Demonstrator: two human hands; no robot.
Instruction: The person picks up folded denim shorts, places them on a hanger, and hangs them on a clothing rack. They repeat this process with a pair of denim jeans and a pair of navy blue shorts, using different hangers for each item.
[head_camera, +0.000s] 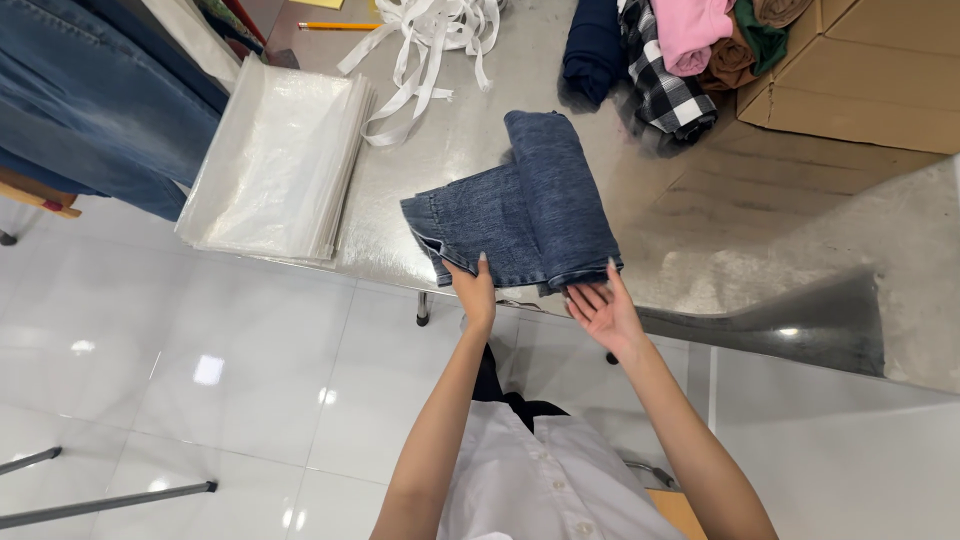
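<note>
One pair of folded dark blue jeans (525, 210) lies at the near edge of the metal surface (470, 130), its hem ends reaching the edge where the person stands. The left hand (474, 290) rests on the near edge of the denim, fingers together and pressed flat on the cloth. The right hand (603, 308) is palm up just below the jeans' near right corner, fingers apart and loosely curled, their tips touching the fabric's edge. Toward the left edge of the surface sits a stack of clear plastic bags (275, 160). Near the far edge lie tangled white straps (430, 45) and a pencil (338, 26). At the far right corner is a heap of folded clothes (665, 50) beside a cardboard box (860, 80).
</note>
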